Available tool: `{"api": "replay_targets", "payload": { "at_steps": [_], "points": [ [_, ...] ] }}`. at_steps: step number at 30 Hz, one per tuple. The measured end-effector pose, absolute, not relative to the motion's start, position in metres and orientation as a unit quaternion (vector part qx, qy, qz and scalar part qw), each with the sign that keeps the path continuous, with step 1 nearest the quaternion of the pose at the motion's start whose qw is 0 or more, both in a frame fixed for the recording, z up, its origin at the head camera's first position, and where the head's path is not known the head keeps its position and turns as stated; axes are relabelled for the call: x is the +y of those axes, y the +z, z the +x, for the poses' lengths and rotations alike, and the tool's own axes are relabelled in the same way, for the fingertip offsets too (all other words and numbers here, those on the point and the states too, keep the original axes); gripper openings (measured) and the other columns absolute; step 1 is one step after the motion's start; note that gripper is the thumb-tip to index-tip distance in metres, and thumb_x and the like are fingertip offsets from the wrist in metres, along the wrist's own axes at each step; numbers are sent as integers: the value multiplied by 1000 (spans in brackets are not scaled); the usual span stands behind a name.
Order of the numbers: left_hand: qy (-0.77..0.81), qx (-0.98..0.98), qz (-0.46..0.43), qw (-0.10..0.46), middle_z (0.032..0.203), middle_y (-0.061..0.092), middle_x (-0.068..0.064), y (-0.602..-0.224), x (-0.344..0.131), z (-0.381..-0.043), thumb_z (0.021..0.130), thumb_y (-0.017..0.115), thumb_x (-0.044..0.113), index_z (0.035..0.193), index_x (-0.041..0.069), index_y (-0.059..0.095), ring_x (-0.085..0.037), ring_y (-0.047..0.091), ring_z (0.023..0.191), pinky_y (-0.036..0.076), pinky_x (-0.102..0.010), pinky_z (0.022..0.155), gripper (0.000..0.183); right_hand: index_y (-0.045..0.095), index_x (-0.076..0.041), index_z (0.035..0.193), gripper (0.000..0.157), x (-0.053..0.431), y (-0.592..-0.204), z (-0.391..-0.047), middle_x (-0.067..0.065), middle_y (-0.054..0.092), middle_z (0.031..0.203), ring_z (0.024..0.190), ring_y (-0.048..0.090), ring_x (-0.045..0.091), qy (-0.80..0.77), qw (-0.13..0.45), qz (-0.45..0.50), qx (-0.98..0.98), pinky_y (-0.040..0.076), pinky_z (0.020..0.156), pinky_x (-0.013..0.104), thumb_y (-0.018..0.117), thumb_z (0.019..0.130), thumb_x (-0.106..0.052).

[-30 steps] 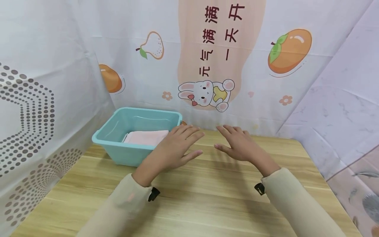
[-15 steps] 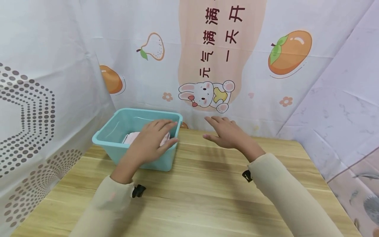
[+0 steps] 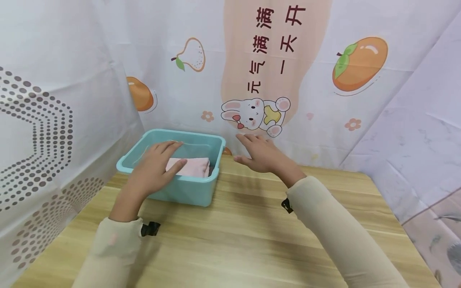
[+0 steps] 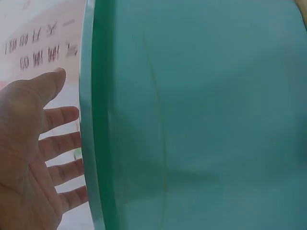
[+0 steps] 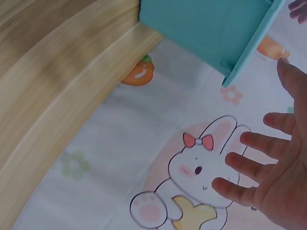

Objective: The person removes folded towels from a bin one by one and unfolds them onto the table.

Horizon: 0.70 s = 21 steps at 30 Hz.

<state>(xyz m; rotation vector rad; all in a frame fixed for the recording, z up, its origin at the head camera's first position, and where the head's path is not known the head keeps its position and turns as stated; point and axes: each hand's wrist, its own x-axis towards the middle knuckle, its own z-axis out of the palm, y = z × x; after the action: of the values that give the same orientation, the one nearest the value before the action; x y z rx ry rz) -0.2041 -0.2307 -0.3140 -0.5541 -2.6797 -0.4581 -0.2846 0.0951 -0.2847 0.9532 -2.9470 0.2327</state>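
Observation:
A light blue plastic basin [image 3: 187, 192] stands at the back left of the table, with a folded pale pink cloth [image 3: 192, 167] inside. My left hand [image 3: 153, 166] hovers over the basin's front left rim, fingers extended and holding nothing. In the left wrist view that hand [image 4: 36, 148] shows beside the basin's wall [image 4: 201, 115], fingers spread. To the right of the basin my right hand [image 3: 261, 154] hangs above the table, fingers straight, nothing held. The right wrist view shows the same hand [image 5: 273, 172] apart from the basin [image 5: 206, 33].
The wooden table [image 3: 230, 236] extends in front of the basin and to its right. A printed curtain [image 3: 288, 148] with a rabbit and fruit hangs along the back. Another patterned sheet [image 3: 54, 160] closes off the left side, and a marbled one [image 3: 407, 152] the right.
My left hand has moved leftward, from the basin's right side across to its left. My right hand has also shifted left and slightly farther back. The basin keeps its place on the table.

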Motion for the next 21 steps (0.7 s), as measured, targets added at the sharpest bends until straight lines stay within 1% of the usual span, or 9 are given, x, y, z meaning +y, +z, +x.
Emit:
{"api": "replay_targets", "payload": {
  "at_steps": [3, 7, 11, 15, 18, 21],
  "points": [
    [-169, -951, -180, 186, 151, 48, -20, -315, -245, -203, 106, 53, 42, 152, 6, 45, -45, 37, 141, 28, -64, 114, 59, 25, -18, 164, 81, 85, -283, -284, 12, 31, 165, 149, 27, 42, 75, 14, 310, -948, 25, 115, 70, 49, 101, -62],
    [-171, -952, -159, 198, 149, 48, -22, -316, -262, -200, 107, 52, 41, 151, 5, 46, -47, 39, 139, 27, -68, 111, 57, 22, -20, 164, 81, 71, -282, -283, 11, 29, 166, 150, 26, 41, 80, 5, 319, -944, 24, 116, 68, 50, 101, -61],
    [-182, -955, -131, 196, 150, 46, -26, -318, -280, -199, 107, 51, 41, 151, 5, 45, -52, 36, 137, 26, -73, 106, 57, 20, -21, 165, 81, 58, -282, -283, 10, 28, 166, 150, 25, 40, 83, 3, 328, -941, 23, 117, 67, 51, 101, -61],
    [-194, -953, -113, 203, 147, 46, -31, -322, -297, -200, 107, 53, 37, 150, -1, 45, -57, 36, 134, 27, -76, 103, 58, 18, -22, 165, 81, 47, -281, -283, 11, 27, 167, 150, 25, 41, 78, 3, 340, -937, 23, 117, 67, 52, 101, -59],
    [-197, -951, -100, 215, 145, 47, -34, -325, -308, -200, 107, 53, 35, 147, -5, 46, -59, 38, 132, 28, -76, 101, 58, 17, -22, 165, 81, 40, -281, -283, 11, 27, 167, 150, 25, 41, 70, 4, 344, -936, 24, 117, 66, 52, 102, -59],
    [-214, -947, -87, 224, 144, 47, -35, -327, -318, -199, 107, 53, 32, 147, -8, 45, -59, 38, 133, 29, -75, 104, 57, 17, -23, 165, 80, 34, -282, -284, 11, 27, 166, 150, 27, 41, 60, 10, 350, -935, 25, 117, 65, 50, 102, -59]
  ]
}}
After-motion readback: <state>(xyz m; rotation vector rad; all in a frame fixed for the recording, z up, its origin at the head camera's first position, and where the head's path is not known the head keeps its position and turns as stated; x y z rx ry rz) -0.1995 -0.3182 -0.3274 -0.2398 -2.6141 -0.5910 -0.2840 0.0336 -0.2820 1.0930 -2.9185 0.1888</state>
